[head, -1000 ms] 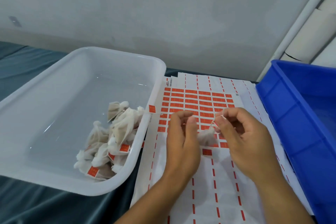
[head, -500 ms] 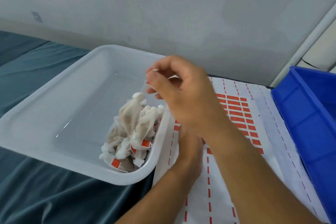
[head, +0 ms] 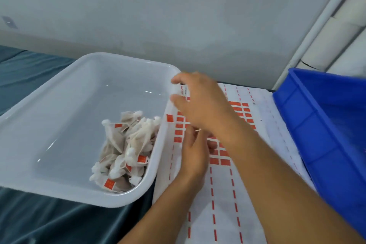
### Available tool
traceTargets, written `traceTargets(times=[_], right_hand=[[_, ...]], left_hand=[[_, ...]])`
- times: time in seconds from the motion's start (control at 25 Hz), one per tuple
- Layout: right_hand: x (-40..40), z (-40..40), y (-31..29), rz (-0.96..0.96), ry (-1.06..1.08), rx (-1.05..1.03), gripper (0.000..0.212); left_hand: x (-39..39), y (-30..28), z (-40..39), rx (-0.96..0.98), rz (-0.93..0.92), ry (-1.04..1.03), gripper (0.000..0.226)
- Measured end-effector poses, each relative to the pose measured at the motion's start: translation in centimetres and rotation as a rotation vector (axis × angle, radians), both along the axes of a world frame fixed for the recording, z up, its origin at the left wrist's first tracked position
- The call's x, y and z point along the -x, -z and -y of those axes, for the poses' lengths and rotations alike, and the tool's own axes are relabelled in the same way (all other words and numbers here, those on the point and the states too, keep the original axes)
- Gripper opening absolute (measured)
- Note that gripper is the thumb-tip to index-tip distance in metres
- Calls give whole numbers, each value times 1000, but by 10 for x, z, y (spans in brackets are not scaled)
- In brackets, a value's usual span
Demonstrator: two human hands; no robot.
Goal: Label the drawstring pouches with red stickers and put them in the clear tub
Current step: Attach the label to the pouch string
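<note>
The right hand (head: 200, 103) is hanging empty with loose fingers by the tub (head: 59, 117) where the pouches (head: 126, 148) are lying, the left hand (head: 195, 150) is resting on the stickers (head: 221, 156), its fingers hidden, so peeling one seems next.

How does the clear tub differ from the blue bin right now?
The clear tub is translucent white and sits left of the sticker sheet; the blue bin is opaque blue, on the right. The tub holds labelled pouches; the bin's contents are out of view. Both are open-topped plastic containers.
</note>
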State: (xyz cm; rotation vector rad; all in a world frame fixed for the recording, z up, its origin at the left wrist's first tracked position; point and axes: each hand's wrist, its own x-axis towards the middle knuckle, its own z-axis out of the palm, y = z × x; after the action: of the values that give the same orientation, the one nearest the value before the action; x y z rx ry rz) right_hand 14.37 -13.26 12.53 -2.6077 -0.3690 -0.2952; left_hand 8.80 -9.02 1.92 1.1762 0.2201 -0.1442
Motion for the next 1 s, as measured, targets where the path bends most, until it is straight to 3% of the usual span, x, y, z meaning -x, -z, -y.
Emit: traceTargets(times=[0.12,0.28,0.4,0.6,0.8,1.0], right_hand=[[-17,66,-34,2,233,95,30],[-11,174,-69,-124,548,-19,23],[9,239,-67,-236,738,117,23],[42,285,-29,-701,791,290,30],[58,302,11,-854,800,124,26],[72,311,15,-1042,739,218,23]], left_hand=[[0,6,4,-49,23,63,11],[-5,13,8,-104,-34,81,8],[-6,13,9,-129,-59,66,13],[-6,18,12,-139,-61,46,9],[-6,21,14,-154,-56,40,10],[-5,21,15,-164,-52,46,10]])
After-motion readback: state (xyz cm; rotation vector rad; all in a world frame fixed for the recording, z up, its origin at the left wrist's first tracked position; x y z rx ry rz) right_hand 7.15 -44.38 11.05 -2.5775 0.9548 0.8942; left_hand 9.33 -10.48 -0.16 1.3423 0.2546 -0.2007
